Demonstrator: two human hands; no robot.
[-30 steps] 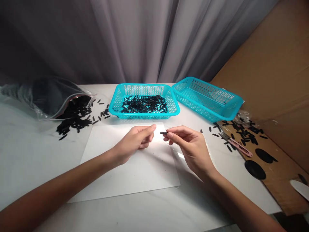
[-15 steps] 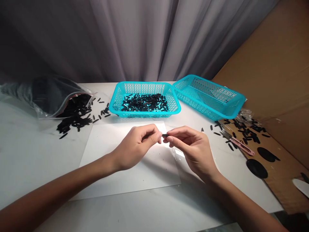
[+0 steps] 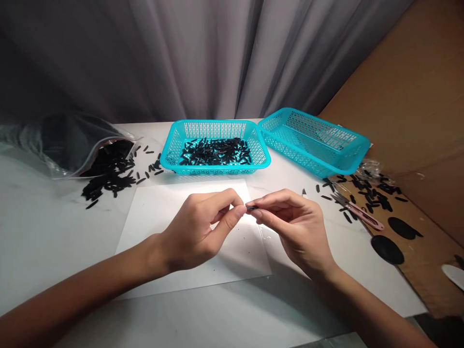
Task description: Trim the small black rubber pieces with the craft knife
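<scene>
Over the white sheet (image 3: 163, 261), my right hand (image 3: 302, 232) pinches a small black piece (image 3: 252, 207) between thumb and fingertips. My left hand (image 3: 199, 227) meets it from the other side, thumb and forefinger pressed together at the left end of the piece; whether they grip it is hidden. Behind the hands stands a turquoise basket (image 3: 215, 170) holding several loose black pieces (image 3: 217, 151). At the left, a clear zip bag (image 3: 68, 145) lies on its side with black pieces spilling from its mouth.
A second turquoise basket (image 3: 300, 162) stands tilted at the right. Near it are pink-handled scissors (image 3: 364, 216), scattered black pieces (image 3: 377, 193) and two black rounded shapes (image 3: 387, 249) by the brown cardboard (image 3: 424, 261). A grey curtain (image 3: 203, 58) hangs behind.
Both hands have shifted slightly lower in view, the left wrist turning a little. Less of the left fingertips overlaps the black piece. The view has moved slightly.
</scene>
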